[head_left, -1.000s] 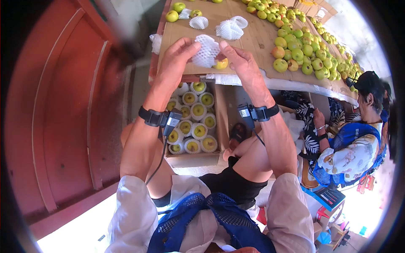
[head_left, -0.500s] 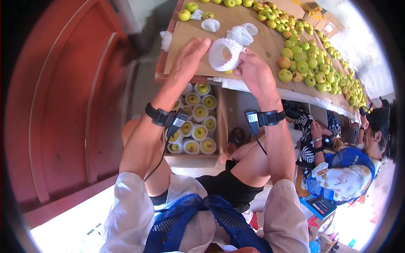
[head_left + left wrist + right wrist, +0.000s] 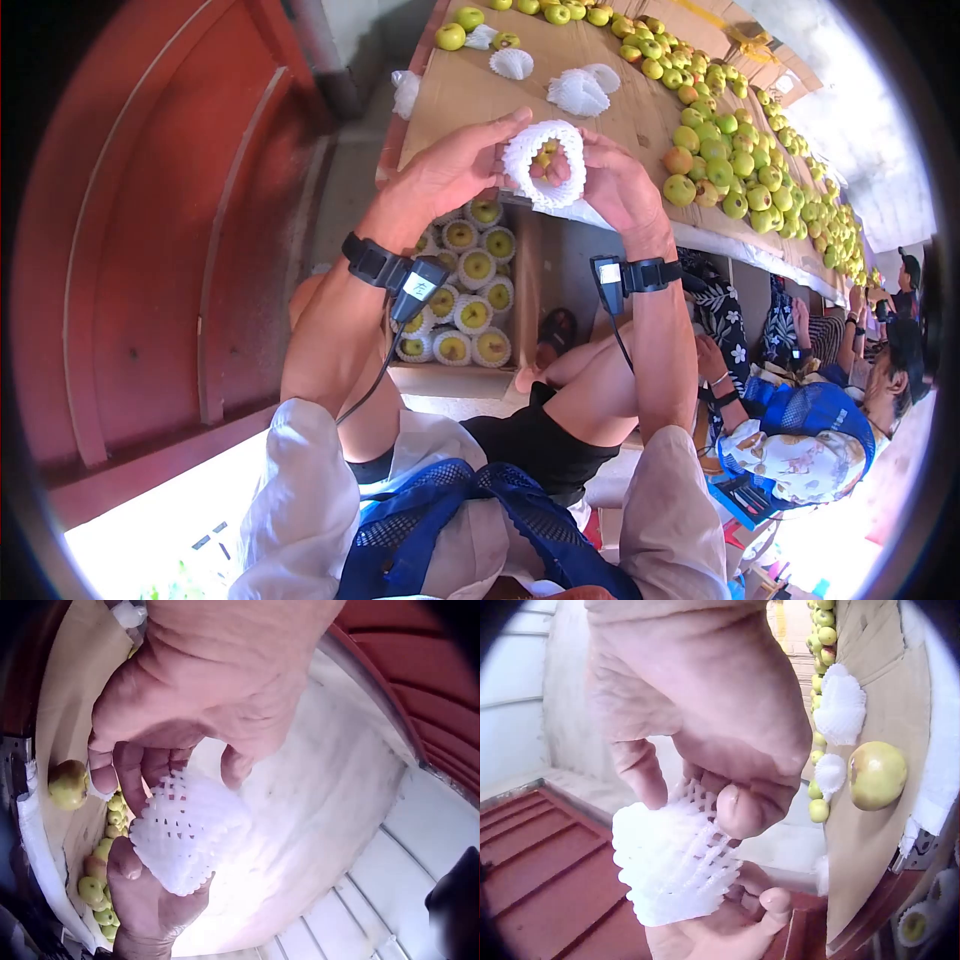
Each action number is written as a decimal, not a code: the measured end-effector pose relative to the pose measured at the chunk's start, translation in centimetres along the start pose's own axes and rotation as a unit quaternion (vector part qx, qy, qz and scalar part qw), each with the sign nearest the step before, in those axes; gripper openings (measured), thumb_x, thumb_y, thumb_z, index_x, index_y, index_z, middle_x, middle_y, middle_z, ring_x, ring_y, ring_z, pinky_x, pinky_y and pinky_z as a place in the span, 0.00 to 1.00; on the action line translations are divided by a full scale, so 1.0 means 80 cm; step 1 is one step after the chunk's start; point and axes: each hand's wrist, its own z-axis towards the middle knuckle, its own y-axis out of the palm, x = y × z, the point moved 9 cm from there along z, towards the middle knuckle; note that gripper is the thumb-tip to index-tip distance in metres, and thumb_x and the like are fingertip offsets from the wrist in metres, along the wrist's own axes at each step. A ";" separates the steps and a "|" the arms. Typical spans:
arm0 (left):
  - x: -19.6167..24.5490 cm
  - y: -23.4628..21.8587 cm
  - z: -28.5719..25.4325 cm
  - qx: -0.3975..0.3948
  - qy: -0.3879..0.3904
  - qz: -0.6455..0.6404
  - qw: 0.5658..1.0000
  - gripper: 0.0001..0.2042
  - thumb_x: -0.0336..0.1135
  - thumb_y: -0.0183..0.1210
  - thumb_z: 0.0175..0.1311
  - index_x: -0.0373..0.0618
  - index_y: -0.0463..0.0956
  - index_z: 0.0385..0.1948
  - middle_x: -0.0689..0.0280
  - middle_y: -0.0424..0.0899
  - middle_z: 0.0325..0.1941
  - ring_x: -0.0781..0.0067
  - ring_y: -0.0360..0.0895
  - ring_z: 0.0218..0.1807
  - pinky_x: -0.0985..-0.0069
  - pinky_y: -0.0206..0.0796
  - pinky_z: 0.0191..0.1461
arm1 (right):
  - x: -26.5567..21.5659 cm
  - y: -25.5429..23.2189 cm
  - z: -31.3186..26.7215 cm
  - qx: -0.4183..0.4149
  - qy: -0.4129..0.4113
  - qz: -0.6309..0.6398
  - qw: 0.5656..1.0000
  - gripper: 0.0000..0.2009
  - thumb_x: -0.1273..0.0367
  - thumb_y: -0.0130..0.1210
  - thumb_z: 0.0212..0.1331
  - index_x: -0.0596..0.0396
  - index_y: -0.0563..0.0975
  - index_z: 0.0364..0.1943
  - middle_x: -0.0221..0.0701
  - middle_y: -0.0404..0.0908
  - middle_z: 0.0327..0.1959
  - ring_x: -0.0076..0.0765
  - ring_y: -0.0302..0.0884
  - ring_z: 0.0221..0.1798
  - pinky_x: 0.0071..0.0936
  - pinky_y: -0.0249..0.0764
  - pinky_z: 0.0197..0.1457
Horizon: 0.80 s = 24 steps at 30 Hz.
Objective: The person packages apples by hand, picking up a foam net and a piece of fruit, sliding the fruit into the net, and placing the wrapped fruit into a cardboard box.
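One red panelled door [image 3: 150,250] stands at the far left. Next comes the left wrist camera [image 3: 419,286], its white label bearing one dark character, too small to read surely. The left hand [image 3: 450,170] is loosely open, its fingers against the near side of a white foam sleeve [image 3: 521,160], thumb raised. Below, a cardboard box [image 3: 450,380] holds apples in similar sleeves. The foam sleeve lies between both hands, over the table's [image 3: 625,135] near edge, its round opening showing fingertips; whose, I cannot tell. The right hand [image 3: 622,190] pinches its right side between thumb and curled fingers. The right wrist camera [image 3: 608,275] carries an unreadable label. Further right are many loose apples [image 3: 740,165] and a person [image 3: 810,440] in a blue vest with small, illegible white lettering.
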 end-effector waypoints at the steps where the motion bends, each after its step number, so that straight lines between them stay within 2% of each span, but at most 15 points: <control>1: -0.001 0.000 0.000 -0.003 -0.001 -0.009 1.000 0.24 0.43 0.60 0.72 0.43 0.67 0.64 0.62 0.78 0.59 0.69 0.77 0.60 0.62 0.73 0.60 | 0.000 -0.001 0.001 -0.005 0.000 0.000 1.000 0.14 0.67 0.51 0.65 0.62 0.73 0.49 0.33 0.80 0.38 0.28 0.76 0.39 0.23 0.69 0.39; 6: 0.000 0.008 0.009 -0.048 0.010 -0.091 0.995 0.25 0.37 0.62 0.69 0.41 0.66 0.65 0.60 0.76 0.61 0.65 0.75 0.62 0.62 0.74 0.60 | 0.003 -0.019 0.005 0.006 0.010 -0.035 0.999 0.15 0.67 0.51 0.65 0.61 0.73 0.51 0.30 0.80 0.39 0.27 0.76 0.41 0.24 0.73 0.43; 9: 0.006 0.024 0.010 -0.080 0.017 -0.095 0.992 0.23 0.34 0.61 0.69 0.39 0.67 0.64 0.60 0.76 0.60 0.64 0.74 0.62 0.64 0.73 0.61 | 0.007 -0.035 0.008 0.027 0.009 -0.029 0.999 0.15 0.67 0.50 0.65 0.59 0.74 0.52 0.28 0.79 0.40 0.25 0.76 0.45 0.24 0.74 0.45; 12: -0.013 -0.006 0.029 -0.036 0.003 -0.035 0.999 0.20 0.35 0.60 0.70 0.37 0.71 0.60 0.61 0.77 0.58 0.67 0.76 0.60 0.66 0.73 0.61 | 0.005 -0.047 0.009 0.034 -0.003 -0.028 0.999 0.14 0.66 0.50 0.66 0.57 0.75 0.52 0.27 0.79 0.41 0.23 0.74 0.46 0.23 0.71 0.42; 15: -0.016 -0.021 0.040 -0.021 0.001 0.038 0.999 0.16 0.36 0.60 0.71 0.37 0.75 0.54 0.63 0.80 0.54 0.71 0.77 0.55 0.69 0.73 0.58 | 0.002 -0.050 0.010 0.013 0.033 0.010 0.999 0.13 0.64 0.50 0.68 0.55 0.76 0.50 0.26 0.79 0.41 0.22 0.72 0.44 0.22 0.67 0.38; 16: -0.019 -0.024 0.042 -0.014 0.001 0.037 0.999 0.15 0.36 0.60 0.71 0.37 0.76 0.53 0.64 0.80 0.52 0.73 0.77 0.54 0.70 0.73 0.57 | 0.004 -0.055 0.009 0.058 0.032 0.025 0.997 0.13 0.62 0.52 0.70 0.53 0.78 0.49 0.23 0.79 0.40 0.20 0.70 0.39 0.20 0.60 0.32; 19: -0.023 -0.025 0.046 0.011 -0.001 0.032 0.999 0.13 0.36 0.60 0.71 0.39 0.78 0.51 0.66 0.81 0.49 0.76 0.77 0.51 0.72 0.73 0.52 | 0.006 -0.059 0.010 0.066 0.016 0.004 0.998 0.12 0.61 0.55 0.70 0.53 0.79 0.47 0.21 0.78 0.36 0.18 0.68 0.35 0.18 0.57 0.30; 22: -0.034 -0.033 0.050 0.037 -0.020 0.031 0.999 0.11 0.36 0.60 0.71 0.40 0.78 0.48 0.67 0.81 0.46 0.78 0.77 0.46 0.76 0.71 0.46 | 0.013 -0.077 0.006 0.134 0.004 0.004 0.991 0.10 0.62 0.59 0.68 0.51 0.81 0.45 0.18 0.76 0.32 0.15 0.66 0.32 0.17 0.56 0.27; 24: -0.046 -0.050 0.059 0.049 -0.030 0.046 0.997 0.10 0.37 0.61 0.71 0.41 0.79 0.45 0.69 0.81 0.42 0.80 0.75 0.41 0.79 0.68 0.40 | 0.019 -0.090 0.002 0.163 0.034 -0.042 0.985 0.09 0.63 0.61 0.67 0.51 0.81 0.43 0.17 0.76 0.31 0.14 0.66 0.31 0.18 0.56 0.27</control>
